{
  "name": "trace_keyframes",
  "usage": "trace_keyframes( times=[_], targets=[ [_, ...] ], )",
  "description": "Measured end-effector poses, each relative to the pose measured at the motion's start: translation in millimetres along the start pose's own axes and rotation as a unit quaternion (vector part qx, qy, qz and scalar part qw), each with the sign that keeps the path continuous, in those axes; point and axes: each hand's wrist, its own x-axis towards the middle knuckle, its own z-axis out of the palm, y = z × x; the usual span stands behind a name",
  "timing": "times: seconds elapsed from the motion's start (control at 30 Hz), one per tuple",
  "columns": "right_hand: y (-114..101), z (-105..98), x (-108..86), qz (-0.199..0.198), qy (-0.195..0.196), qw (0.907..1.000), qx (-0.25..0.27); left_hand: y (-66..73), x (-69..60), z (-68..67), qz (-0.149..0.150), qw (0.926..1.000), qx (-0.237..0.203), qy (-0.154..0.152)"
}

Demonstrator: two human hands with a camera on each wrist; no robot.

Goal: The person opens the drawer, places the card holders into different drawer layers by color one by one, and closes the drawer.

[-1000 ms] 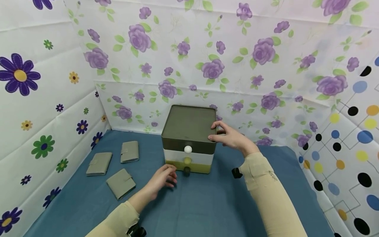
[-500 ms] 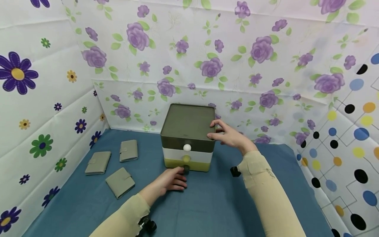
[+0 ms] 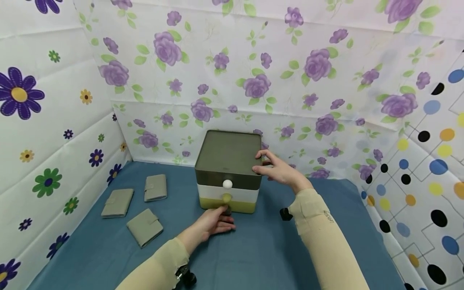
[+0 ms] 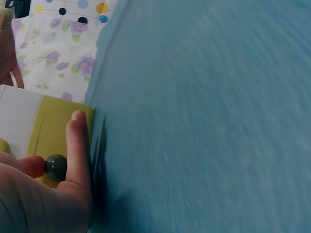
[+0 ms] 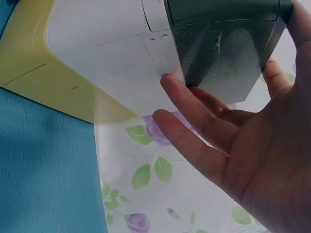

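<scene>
A small three-tier drawer box (image 3: 232, 153) stands at the back middle of the table, dark olive above, white in the middle, yellow-green below. My left hand (image 3: 210, 225) pinches the dark round knob (image 4: 56, 167) of the bottom drawer between thumb and fingers. That drawer looks closed. On the box's right top edge rests my right hand (image 3: 278, 171), thumb and index finger on the top, the other fingers along the side. Its fingers (image 4: 77, 150) stay fairly straight on the left hand too. In the right wrist view, extended fingers of my right hand (image 5: 262, 155) touch the side wall.
Three grey-green wallets lie to the left: one wallet (image 3: 156, 187) at the back, another wallet (image 3: 117, 203) at far left, a third wallet (image 3: 145, 227) nearest my left arm. Blue cloth (image 3: 261, 249) covers the table. Patterned sheets (image 3: 224, 80) close off the back and sides.
My left hand has moved right from the box's lower left corner to the bottom knob and taken hold of it. My right hand stays on the box's right top edge.
</scene>
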Motion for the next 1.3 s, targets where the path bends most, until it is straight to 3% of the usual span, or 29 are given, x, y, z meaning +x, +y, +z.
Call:
trace_keyframes(
  times=[0.3,1.3],
  targets=[
    [-0.3,2.4,-0.9,-0.001,0.006,1.0000,-0.005,3.9,-1.9,-8.3,-0.010,0.9992,0.038,-0.007],
    [-4.5,2.2,-4.5,0.011,0.002,0.9999,-0.002,6.9,3.0,-7.7,-0.020,0.9983,0.054,0.003]
  ],
)
